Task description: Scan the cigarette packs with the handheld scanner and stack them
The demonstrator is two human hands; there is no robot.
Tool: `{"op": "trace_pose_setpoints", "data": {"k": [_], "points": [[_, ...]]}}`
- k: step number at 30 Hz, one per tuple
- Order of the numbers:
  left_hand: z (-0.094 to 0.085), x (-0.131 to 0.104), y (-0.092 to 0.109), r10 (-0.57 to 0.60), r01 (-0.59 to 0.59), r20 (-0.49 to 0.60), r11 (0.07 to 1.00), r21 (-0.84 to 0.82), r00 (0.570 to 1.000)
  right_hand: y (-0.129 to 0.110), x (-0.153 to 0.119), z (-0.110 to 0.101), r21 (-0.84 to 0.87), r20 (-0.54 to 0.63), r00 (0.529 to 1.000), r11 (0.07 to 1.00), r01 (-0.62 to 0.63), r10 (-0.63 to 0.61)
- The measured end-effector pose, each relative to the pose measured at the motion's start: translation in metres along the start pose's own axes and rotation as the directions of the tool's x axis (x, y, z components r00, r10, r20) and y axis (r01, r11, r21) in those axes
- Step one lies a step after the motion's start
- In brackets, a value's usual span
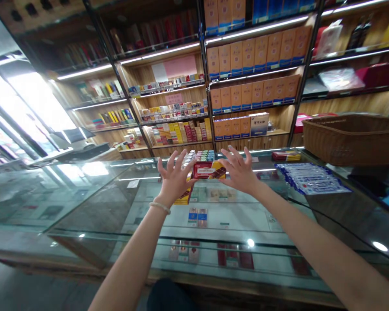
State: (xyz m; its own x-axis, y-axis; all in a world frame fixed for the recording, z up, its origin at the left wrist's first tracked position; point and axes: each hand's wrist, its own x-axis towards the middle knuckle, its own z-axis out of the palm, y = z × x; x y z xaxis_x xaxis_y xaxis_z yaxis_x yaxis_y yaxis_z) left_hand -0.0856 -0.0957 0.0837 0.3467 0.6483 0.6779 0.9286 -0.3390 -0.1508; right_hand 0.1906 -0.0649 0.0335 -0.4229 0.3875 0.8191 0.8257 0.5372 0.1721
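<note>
A red and yellow snack packet (203,170), with brown bars pictured at its right end, is held level above the glass counter. My left hand (175,178) pinches its left end between thumb and forefinger, the other fingers spread. At the opposite end, the thumb and forefinger of my right hand (239,172) grip it in the same way. Another yellow packet (183,200) lies partly hidden beneath my left hand. Just behind the held packet stand several small containers with pale, pink and green tops (205,154).
The glass display counter (246,203) holds cigarette packs (197,217) inside. To the right lie blue-white sachets (311,178), a stack of red and yellow packets (285,155) and a wicker basket (350,138). A black cable (330,219) crosses the counter. Stocked shelves (210,116) stand behind.
</note>
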Motion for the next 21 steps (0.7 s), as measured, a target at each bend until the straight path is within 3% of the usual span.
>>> {"op": "trace_pose_setpoints", "data": {"k": [10, 15, 21], "points": [[-0.025, -0.037, -0.077, 0.004, -0.013, 0.166, 0.999, 0.053, 0.986, -0.074, 0.027, 0.030, 0.126, 0.053, 0.997, 0.991, 0.050, -0.057], [-0.020, -0.059, -0.108, 0.006, -0.017, 0.250, 0.999, 0.042, 0.968, -0.106, 0.029, 0.046, 0.198, 0.125, 0.991, 0.980, 0.030, -0.056], [-0.006, -0.080, -0.129, -0.022, 0.016, 0.329, 1.000, 0.021, 0.944, -0.125, 0.025, 0.060, 0.225, 0.184, 0.981, 0.974, 0.019, -0.062]]}}
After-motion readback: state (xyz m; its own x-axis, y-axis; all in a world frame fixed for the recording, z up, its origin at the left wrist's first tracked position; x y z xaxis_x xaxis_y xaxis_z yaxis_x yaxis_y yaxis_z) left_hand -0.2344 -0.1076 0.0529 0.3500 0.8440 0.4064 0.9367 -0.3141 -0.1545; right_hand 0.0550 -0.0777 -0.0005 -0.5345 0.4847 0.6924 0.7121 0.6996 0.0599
